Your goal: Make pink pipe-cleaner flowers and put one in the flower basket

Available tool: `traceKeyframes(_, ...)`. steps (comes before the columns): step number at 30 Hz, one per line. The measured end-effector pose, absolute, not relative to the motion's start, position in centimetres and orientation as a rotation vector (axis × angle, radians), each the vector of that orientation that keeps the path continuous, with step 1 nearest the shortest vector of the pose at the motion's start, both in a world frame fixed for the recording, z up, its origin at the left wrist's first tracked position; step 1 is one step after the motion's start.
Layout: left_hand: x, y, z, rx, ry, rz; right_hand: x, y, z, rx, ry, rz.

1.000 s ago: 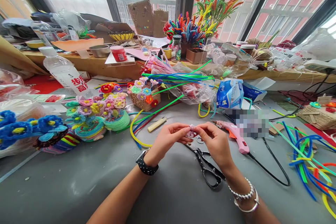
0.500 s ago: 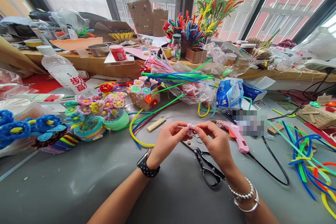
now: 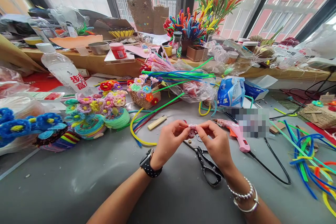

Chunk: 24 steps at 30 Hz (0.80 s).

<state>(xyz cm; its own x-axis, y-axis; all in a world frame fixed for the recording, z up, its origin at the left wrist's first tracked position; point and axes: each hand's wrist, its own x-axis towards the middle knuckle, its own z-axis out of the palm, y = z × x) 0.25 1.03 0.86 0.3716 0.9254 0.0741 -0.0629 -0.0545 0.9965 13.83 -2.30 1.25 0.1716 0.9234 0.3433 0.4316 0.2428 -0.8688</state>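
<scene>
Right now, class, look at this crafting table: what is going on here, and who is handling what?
A person pinches a small pink fuzzy piece between the fingertips of both hands, the left hand and the right hand, just above the grey table. Black scissors lie under the hands, and a pink glue gun rests to their right. Finished pipe-cleaner flowers and loose pipe cleaners lie beyond.
</scene>
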Motion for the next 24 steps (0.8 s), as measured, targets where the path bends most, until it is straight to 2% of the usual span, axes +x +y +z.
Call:
traceKeyframes(14,0.36,0.95,0.73,1.330,0.883,1.062,13.73,-2.29,1.33,-1.300,-1.448,0.655)
traceKeyframes(20,0.06,0.98,1.10,1.348,0.864,1.112,13.88,-2.16,1.16,-1.242,-1.584,0.589)
traceKeyframes(24,-0.54,1.01,1.71,1.398,0.696,1.017,14.07,-2.22,1.20,-1.258,-1.564,0.485)
